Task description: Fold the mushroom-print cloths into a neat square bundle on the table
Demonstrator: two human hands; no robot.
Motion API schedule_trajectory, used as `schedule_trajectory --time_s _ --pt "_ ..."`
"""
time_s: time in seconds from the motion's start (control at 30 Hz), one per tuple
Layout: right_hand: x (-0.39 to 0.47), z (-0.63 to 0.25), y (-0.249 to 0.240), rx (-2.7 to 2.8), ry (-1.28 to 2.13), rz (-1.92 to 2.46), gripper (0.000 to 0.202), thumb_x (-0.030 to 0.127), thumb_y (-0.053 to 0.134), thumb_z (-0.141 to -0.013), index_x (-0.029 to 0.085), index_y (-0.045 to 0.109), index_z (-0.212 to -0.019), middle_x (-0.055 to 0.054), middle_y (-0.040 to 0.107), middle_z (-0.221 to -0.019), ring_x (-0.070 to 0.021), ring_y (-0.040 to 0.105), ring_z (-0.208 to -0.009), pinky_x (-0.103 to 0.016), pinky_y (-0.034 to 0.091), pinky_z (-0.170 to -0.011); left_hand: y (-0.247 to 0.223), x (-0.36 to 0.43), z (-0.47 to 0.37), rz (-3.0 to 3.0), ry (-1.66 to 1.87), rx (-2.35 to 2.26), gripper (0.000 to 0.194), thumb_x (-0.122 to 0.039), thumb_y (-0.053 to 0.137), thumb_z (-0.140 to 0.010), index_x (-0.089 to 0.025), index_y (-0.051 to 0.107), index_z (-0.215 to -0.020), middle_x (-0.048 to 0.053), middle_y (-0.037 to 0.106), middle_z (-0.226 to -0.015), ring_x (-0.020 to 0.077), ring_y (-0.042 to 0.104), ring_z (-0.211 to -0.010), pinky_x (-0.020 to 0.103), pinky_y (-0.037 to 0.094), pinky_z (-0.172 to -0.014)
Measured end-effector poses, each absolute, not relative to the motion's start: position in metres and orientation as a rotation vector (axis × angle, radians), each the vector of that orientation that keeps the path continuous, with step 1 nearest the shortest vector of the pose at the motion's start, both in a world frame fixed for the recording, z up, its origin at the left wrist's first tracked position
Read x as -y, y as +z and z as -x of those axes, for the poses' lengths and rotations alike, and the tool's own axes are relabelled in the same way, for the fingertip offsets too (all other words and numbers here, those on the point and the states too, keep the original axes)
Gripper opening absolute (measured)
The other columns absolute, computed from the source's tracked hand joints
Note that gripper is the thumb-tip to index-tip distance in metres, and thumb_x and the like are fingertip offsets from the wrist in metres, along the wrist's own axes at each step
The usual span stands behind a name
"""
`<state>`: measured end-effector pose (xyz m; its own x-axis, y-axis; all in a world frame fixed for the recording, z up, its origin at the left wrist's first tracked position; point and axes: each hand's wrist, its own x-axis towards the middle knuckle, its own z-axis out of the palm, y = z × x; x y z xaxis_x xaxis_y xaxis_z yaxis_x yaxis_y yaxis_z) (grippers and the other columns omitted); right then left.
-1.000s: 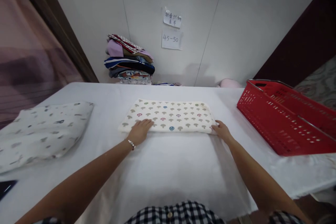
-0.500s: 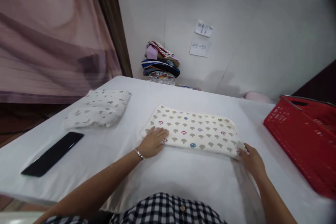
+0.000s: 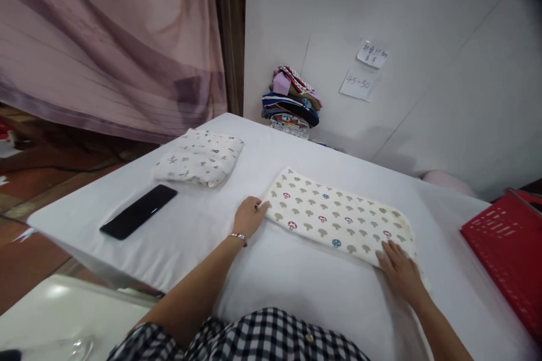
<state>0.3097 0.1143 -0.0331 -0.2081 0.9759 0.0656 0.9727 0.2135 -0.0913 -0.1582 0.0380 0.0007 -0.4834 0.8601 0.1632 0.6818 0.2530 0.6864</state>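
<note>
A cream folded cloth (image 3: 339, 217) printed with grey, red and blue mushrooms lies flat on the white-covered table in front of me. My left hand (image 3: 249, 219), with a bracelet at the wrist, is at the cloth's left near corner, its thumb and fingers closed on the edge. Across the cloth's right end my right hand (image 3: 400, 271) rests palm down, fingers stretched out. Farther left lies a second folded white cloth (image 3: 201, 155) with a small grey print.
A black phone-like slab (image 3: 139, 211) lies on the table (image 3: 203, 225) at the left. On the right stands a red plastic basket (image 3: 503, 254). Stacked folded clothes (image 3: 292, 102) sit at the back by the wall, beneath paper notes (image 3: 358, 82). A pink curtain (image 3: 127, 39) hangs at left.
The view has turned left. My left hand has gone from lying flat on the cloth to its left edge. My right hand has moved from the right corner onto the cloth's right end.
</note>
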Motion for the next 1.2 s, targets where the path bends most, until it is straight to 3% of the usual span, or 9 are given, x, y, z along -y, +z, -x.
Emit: schedule_trajectory --time_s 0.2,0.4,0.6,0.83,0.97,1.07,1.2 --pt "-0.113 -0.215 0.004 2.459 0.125 1.586 0.055 0.05 0.026 -0.09 0.023 0.044 -0.134 -0.007 0.035 -0.145 -0.025 0.022 -0.137 -0.052 0.021 -0.109 -0.005 -0.042 0.153 -1.522 1.307 -2.038 0.018 -0.036 0.054 -0.08 -0.021 0.058 -0.088 0.003 0.061 -0.098 0.017 0.055 -0.091 0.029 0.043 -0.079" --pt "-0.12 -0.09 0.031 2.582 0.377 1.164 0.051 0.048 0.032 -0.092 0.026 0.04 -0.137 -0.005 0.031 -0.147 -0.0229 0.019 -0.138 -0.046 0.018 -0.111 -0.005 -0.039 0.163 -1.57 1.13 -2.063 0.02 -0.038 0.051 -0.082 -0.022 0.062 -0.086 -0.001 0.059 -0.075 0.015 0.055 -0.074 0.03 0.041 -0.077" --pt "-0.123 -0.039 0.009 2.806 0.441 1.229 0.054 0.048 0.036 -0.09 0.023 0.04 -0.137 -0.006 0.024 -0.15 -0.0237 0.015 -0.139 -0.047 0.01 -0.112 -0.008 -0.033 0.164 -1.557 0.991 -2.274 0.021 -0.032 0.05 -0.083 -0.017 0.062 -0.092 0.003 0.063 -0.074 0.0182 0.059 -0.08 0.035 0.036 -0.085" --pt "-0.173 -0.022 0.016 2.462 0.562 1.272 0.039 0.038 0.041 -0.087 0.024 0.062 -0.116 -0.004 0.052 -0.132 -0.022 0.042 -0.126 -0.04 0.03 -0.108 -0.006 -0.036 0.161 -1.6 0.958 -2.26 0.03 -0.028 0.047 -0.085 -0.016 0.058 -0.11 0.005 0.068 -0.081 0.0197 0.061 -0.085 0.036 0.036 -0.086" --pt "-0.222 0.018 0.026 2.315 0.63 1.446 0.038 0.028 0.046 -0.085 0.021 0.058 -0.12 -0.005 0.055 -0.129 -0.0215 0.048 -0.121 -0.037 0.034 -0.104 -0.004 -0.035 0.161 -1.632 0.939 -2.267 0.033 -0.027 0.046 -0.085 -0.016 0.057 -0.113 0.006 0.069 -0.084 0.0205 0.061 -0.086 0.036 0.036 -0.086" --pt "-0.248 0.046 0.027 2.283 0.667 1.518 0.04 0.024 0.049 -0.083 0.015 0.057 -0.121 -0.011 0.056 -0.127 -0.0242 0.052 -0.116 -0.036 0.039 -0.098 -0.003 -0.033 0.161 -1.626 0.933 -2.274 0.032 -0.027 0.047 -0.084 -0.016 0.058 -0.111 0.006 0.069 -0.084 0.0202 0.061 -0.086 0.036 0.036 -0.085" --pt "-0.265 0.063 0.022 2.309 0.687 1.506 0.026 0.021 0.052 -0.078 0.016 0.068 -0.097 -0.009 0.068 -0.104 -0.0234 0.061 -0.098 -0.033 0.044 -0.088 -0.002 -0.031 0.161 -1.605 0.944 -2.284 0.027 -0.036 0.046 -0.086 -0.017 0.063 -0.094 0.006 0.068 -0.082 0.02 0.061 -0.083 0.036 0.035 -0.082"
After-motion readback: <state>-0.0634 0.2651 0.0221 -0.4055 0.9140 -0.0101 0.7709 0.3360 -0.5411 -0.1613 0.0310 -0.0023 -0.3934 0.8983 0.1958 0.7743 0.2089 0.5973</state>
